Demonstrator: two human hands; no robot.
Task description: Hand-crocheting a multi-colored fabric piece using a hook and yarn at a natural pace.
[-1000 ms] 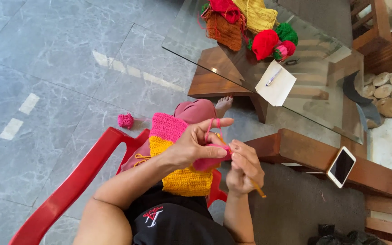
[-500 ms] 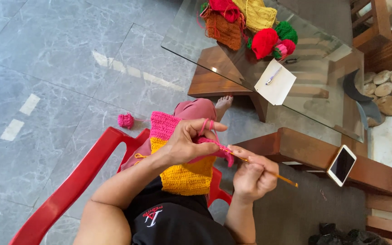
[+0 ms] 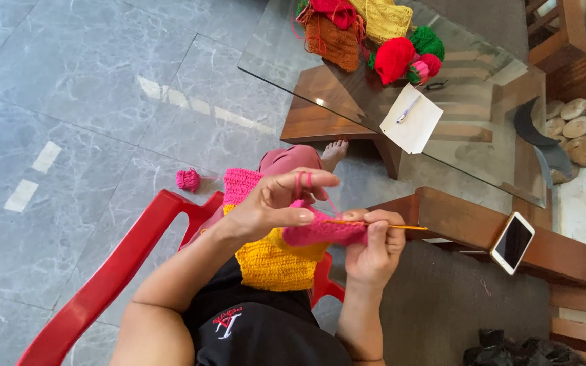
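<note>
Left hand (image 3: 272, 203), fingers curled with pink yarn (image 3: 303, 181) looped over them, pinches the pink crochet piece (image 3: 323, 232); right hand (image 3: 374, 247), fisted, grips the hook (image 3: 401, 227).

We see grey marble floor (image 3: 103, 102), pink yarn ball (image 3: 187, 179) on it at 9 o'clock, glass table (image 3: 272, 54) at 12–1 with yarn pile (image 3: 374, 34), white paper (image 3: 412, 122), pen (image 3: 408, 108), phone (image 3: 513, 242) on wooden bench (image 3: 564, 257) at 3.
</note>
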